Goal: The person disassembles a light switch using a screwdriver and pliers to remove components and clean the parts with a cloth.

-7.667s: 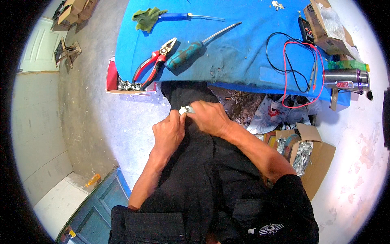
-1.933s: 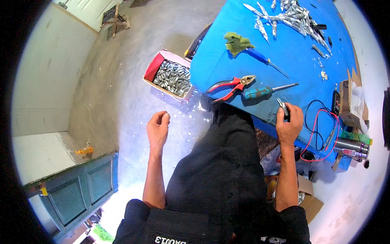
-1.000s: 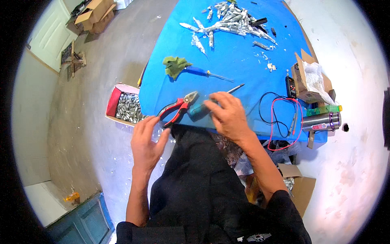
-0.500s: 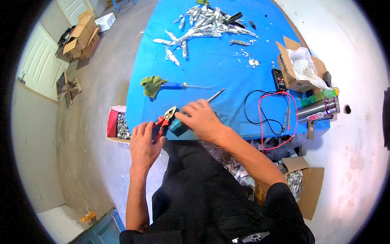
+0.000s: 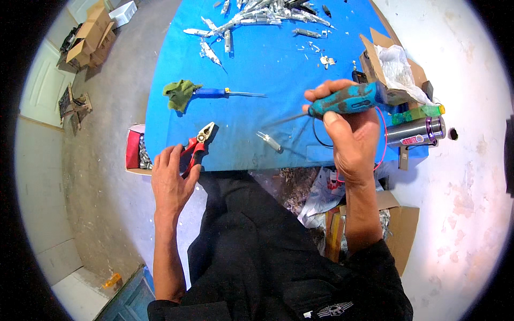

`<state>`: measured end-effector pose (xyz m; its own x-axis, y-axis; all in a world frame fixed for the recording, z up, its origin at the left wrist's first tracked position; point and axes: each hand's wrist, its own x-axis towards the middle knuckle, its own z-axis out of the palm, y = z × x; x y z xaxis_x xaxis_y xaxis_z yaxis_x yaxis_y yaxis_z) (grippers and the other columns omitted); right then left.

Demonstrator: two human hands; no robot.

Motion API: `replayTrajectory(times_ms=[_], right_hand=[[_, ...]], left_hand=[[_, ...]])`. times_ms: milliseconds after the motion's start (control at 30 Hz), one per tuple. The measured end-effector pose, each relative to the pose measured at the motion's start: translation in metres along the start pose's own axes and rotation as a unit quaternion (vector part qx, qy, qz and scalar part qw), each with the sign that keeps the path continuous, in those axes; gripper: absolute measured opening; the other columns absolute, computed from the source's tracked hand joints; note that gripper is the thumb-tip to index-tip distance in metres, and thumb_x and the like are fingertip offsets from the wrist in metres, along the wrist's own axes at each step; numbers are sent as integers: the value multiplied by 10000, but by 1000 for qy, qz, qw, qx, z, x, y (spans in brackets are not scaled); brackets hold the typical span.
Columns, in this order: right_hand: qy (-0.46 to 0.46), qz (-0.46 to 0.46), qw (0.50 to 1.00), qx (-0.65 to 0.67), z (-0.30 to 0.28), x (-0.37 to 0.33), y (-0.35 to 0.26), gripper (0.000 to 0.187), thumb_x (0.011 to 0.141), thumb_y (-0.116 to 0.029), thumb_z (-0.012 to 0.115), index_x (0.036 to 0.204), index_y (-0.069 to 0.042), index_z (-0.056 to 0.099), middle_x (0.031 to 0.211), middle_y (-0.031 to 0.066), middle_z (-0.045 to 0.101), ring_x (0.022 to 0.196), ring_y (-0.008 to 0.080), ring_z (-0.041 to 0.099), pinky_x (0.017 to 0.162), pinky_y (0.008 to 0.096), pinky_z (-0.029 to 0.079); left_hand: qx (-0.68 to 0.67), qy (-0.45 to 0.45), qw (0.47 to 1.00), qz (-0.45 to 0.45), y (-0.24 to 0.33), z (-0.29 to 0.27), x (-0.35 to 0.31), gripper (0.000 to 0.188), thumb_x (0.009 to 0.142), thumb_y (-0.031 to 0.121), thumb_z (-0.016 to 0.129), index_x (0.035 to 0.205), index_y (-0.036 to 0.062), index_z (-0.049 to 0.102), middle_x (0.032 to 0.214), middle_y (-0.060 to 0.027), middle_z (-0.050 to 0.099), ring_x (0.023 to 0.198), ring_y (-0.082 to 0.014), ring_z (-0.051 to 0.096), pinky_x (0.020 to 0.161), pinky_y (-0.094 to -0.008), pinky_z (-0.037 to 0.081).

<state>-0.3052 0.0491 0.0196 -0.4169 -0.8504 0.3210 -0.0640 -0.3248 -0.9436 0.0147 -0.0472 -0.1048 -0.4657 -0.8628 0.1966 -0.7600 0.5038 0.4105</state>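
My left hand (image 5: 172, 174) is closed around the red and black handles of a pair of pliers (image 5: 201, 138) at the table's near left edge. The pliers lie on the blue table cover, jaws pointing away from me. My right hand (image 5: 350, 128) grips the teal, dirt-stained handle of a screwdriver (image 5: 345, 101), raised above the table. Its shaft points left and is blurred. Between my hands lies a small pale cylindrical piece (image 5: 269, 142) with two thin prongs. Farther off, a blue-handled screwdriver (image 5: 214, 93) lies beside a crumpled green cloth (image 5: 180, 95).
A heap of silvery tubular parts (image 5: 257, 13) covers the far table. At right stand an open cardboard box (image 5: 373, 63), a green bottle (image 5: 417, 114) and a metal flask (image 5: 415, 132) near red and black leads. A red-sided box (image 5: 135, 150) of metal pieces sits at left.
My right hand has lifted the teal screwdriver up and to the right, uncovering the small pale piece. My left hand stays at the pliers, and the whole view has shifted slightly.
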Motion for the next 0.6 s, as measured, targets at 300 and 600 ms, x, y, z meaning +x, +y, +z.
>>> replayTrajectory(times_ms=[300,600], right_hand=[[22,-7,999,-28,0,-15,-4,399,899,29,588,1296,43,552,1174,164,679,1082,244,681,954,410,577],[34,1,999,-13,1,-17,-2,396,882,55,581,1276,18,567,1177,140,690,1049,187,658,958,345,531]], left_hand=[[30,40,998,46,31,11,11,572,813,165,862,1332,41,653,1384,-174,627,1307,-372,566,1091,-486,452],[-184,26,974,130,84,36,19,435,816,92,867,1219,36,712,1227,-145,713,1012,-291,704,843,-398,583]])
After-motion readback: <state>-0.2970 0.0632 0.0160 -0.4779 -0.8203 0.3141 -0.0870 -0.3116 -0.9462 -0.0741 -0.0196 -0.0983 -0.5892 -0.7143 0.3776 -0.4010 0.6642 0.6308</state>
